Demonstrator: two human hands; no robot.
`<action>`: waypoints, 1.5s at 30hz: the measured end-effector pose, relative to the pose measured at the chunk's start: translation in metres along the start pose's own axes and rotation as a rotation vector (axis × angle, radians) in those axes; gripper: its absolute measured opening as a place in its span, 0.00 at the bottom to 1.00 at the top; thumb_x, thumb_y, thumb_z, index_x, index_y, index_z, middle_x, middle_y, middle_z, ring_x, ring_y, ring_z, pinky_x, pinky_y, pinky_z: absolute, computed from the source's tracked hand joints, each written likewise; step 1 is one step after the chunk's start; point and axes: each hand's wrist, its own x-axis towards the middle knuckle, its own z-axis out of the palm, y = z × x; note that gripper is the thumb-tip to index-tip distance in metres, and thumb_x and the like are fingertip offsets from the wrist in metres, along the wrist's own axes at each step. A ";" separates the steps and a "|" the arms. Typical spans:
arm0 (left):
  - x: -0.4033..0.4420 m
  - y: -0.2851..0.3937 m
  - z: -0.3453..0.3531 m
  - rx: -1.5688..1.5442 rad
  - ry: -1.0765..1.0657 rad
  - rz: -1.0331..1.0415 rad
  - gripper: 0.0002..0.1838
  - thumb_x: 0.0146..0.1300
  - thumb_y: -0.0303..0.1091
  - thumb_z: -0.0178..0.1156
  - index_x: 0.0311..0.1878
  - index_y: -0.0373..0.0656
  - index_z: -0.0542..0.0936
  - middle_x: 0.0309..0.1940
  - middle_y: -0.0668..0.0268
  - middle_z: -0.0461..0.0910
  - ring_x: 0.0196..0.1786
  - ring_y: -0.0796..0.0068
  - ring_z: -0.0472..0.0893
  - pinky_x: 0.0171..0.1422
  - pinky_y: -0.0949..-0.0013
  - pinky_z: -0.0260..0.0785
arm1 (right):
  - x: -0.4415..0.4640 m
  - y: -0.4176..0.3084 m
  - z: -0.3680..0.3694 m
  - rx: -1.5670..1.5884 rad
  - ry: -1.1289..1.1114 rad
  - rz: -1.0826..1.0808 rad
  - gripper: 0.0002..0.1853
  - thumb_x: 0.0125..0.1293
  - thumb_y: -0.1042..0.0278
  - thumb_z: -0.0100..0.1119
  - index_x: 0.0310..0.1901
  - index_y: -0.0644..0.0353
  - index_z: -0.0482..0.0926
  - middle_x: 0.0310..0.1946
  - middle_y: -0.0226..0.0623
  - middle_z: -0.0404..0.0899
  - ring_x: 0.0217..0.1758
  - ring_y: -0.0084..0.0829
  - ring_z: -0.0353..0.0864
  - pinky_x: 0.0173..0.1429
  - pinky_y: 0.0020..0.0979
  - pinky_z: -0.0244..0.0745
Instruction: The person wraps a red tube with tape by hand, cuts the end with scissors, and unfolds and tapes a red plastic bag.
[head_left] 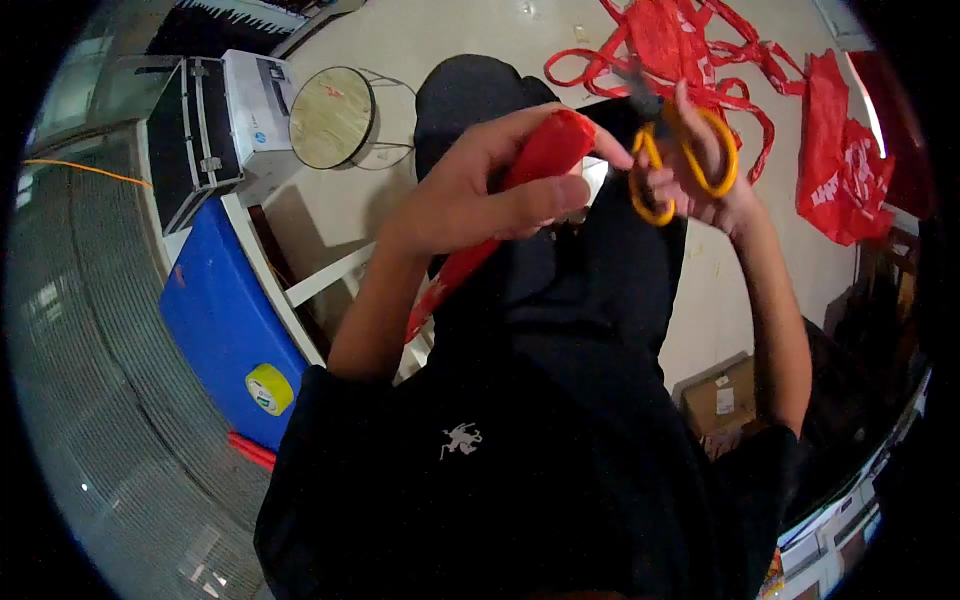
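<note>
My left hand (470, 200) is closed around a long red roll (550, 150) of thin, crinkled material, which slants down toward my forearm. Its crumpled end shows above my thumb. Just to the right, my right hand (720, 185) has its fingers through the orange handles of a pair of scissors (732, 165). The dark blades point up and away from me, somewhat blurred, and look apart from the roll. A small white patch shows beside my left fingertips; I cannot make out what it is.
Tangled red strips (670, 50) and a red sheet with white print (835, 170) lie on the floor ahead. A round stool (330, 118) stands left, by a white box (262, 100). Yellow tape (268, 388) rests on a blue surface (225, 320). A cardboard box (722, 395) sits right.
</note>
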 end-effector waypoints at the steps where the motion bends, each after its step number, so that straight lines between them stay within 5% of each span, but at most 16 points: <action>1: 0.000 0.002 0.001 0.006 0.002 0.009 0.25 0.67 0.44 0.60 0.56 0.30 0.72 0.22 0.72 0.69 0.19 0.88 0.64 0.21 0.83 0.54 | 0.005 0.003 0.004 0.155 -0.131 0.171 0.45 0.55 0.14 0.44 0.37 0.61 0.72 0.22 0.30 0.68 0.19 0.23 0.65 0.29 0.25 0.67; 4: -0.001 0.005 0.003 -0.024 0.047 0.062 0.27 0.69 0.43 0.58 0.61 0.32 0.68 0.22 0.70 0.69 0.18 0.87 0.65 0.20 0.82 0.55 | 0.006 0.030 0.037 -0.304 0.237 -0.194 0.44 0.56 0.14 0.42 0.35 0.58 0.69 0.21 0.28 0.63 0.20 0.23 0.65 0.27 0.25 0.64; 11: -0.005 0.016 0.001 0.011 0.108 0.146 0.23 0.71 0.42 0.54 0.61 0.36 0.67 0.21 0.64 0.71 0.16 0.85 0.65 0.19 0.81 0.55 | -0.008 0.035 0.046 -0.475 0.361 -0.294 0.36 0.66 0.24 0.43 0.39 0.58 0.72 0.23 0.25 0.62 0.23 0.20 0.60 0.27 0.23 0.56; 15: -0.008 0.025 0.005 -0.029 0.206 0.153 0.25 0.68 0.42 0.58 0.61 0.36 0.66 0.22 0.63 0.73 0.15 0.85 0.65 0.18 0.81 0.55 | -0.018 0.051 0.039 -0.761 0.398 -0.635 0.31 0.70 0.34 0.48 0.48 0.61 0.69 0.31 0.32 0.67 0.36 0.26 0.68 0.44 0.28 0.68; 16: -0.007 0.025 0.005 -0.029 0.208 0.146 0.25 0.68 0.42 0.58 0.61 0.36 0.66 0.22 0.63 0.73 0.15 0.85 0.65 0.18 0.81 0.55 | -0.026 0.043 0.038 -0.723 0.280 -0.534 0.30 0.67 0.39 0.57 0.50 0.63 0.67 0.35 0.36 0.68 0.41 0.29 0.68 0.51 0.31 0.67; 20: 0.000 0.024 -0.001 0.092 0.269 0.150 0.32 0.62 0.34 0.63 0.67 0.36 0.64 0.23 0.68 0.72 0.16 0.86 0.65 0.18 0.81 0.54 | -0.039 0.052 0.047 -0.858 0.259 -0.678 0.32 0.57 0.45 0.70 0.51 0.60 0.69 0.37 0.32 0.67 0.41 0.25 0.66 0.49 0.27 0.65; 23: 0.008 0.023 -0.008 0.124 0.288 0.098 0.35 0.59 0.30 0.64 0.69 0.36 0.63 0.24 0.70 0.71 0.17 0.87 0.66 0.18 0.82 0.54 | -0.052 0.047 0.040 -0.801 0.031 -0.579 0.31 0.57 0.45 0.71 0.51 0.58 0.70 0.36 0.29 0.67 0.40 0.24 0.65 0.48 0.25 0.63; 29: 0.021 0.018 -0.025 0.050 0.118 -0.014 0.37 0.56 0.29 0.65 0.69 0.34 0.63 0.28 0.70 0.73 0.19 0.90 0.67 0.18 0.84 0.53 | -0.062 0.060 0.036 -0.546 -0.125 -0.509 0.47 0.50 0.20 0.61 0.52 0.61 0.70 0.37 0.27 0.66 0.34 0.19 0.62 0.40 0.22 0.60; 30: 0.022 0.018 -0.025 -0.003 0.051 -0.050 0.37 0.55 0.30 0.66 0.68 0.33 0.64 0.30 0.69 0.75 0.19 0.90 0.67 0.17 0.84 0.53 | -0.068 0.057 0.035 -0.589 -0.206 -0.455 0.56 0.44 0.11 0.48 0.54 0.64 0.69 0.41 0.31 0.69 0.40 0.22 0.67 0.46 0.23 0.63; 32: 0.024 0.018 -0.022 -0.034 0.004 -0.085 0.32 0.57 0.29 0.66 0.65 0.36 0.68 0.33 0.68 0.78 0.20 0.90 0.68 0.19 0.85 0.54 | -0.065 0.058 0.032 -0.594 -0.375 -0.427 0.66 0.37 0.01 0.26 0.49 0.68 0.69 0.33 0.33 0.69 0.33 0.21 0.69 0.39 0.22 0.66; 36: 0.030 0.014 -0.013 -0.023 -0.094 -0.169 0.29 0.59 0.31 0.65 0.62 0.33 0.69 0.39 0.59 0.82 0.16 0.91 0.65 0.16 0.85 0.52 | -0.056 0.063 0.036 -0.309 -0.462 -0.360 0.61 0.34 0.00 0.27 0.40 0.64 0.68 0.22 0.25 0.62 0.22 0.19 0.60 0.27 0.21 0.58; 38: 0.033 0.012 -0.008 -0.039 -0.102 -0.207 0.18 0.63 0.31 0.63 0.53 0.35 0.73 0.35 0.58 0.83 0.13 0.91 0.63 0.15 0.84 0.50 | -0.056 0.063 0.037 -0.322 -0.453 -0.353 0.62 0.34 0.00 0.27 0.40 0.64 0.68 0.22 0.26 0.63 0.22 0.19 0.61 0.27 0.21 0.58; 45: 0.035 0.015 -0.007 0.116 -0.040 -0.307 0.12 0.60 0.32 0.67 0.43 0.37 0.78 0.31 0.60 0.84 0.15 0.91 0.65 0.17 0.83 0.54 | -0.059 0.059 0.044 -0.372 -0.478 -0.296 0.63 0.35 0.00 0.26 0.41 0.66 0.69 0.22 0.26 0.63 0.23 0.20 0.63 0.29 0.23 0.59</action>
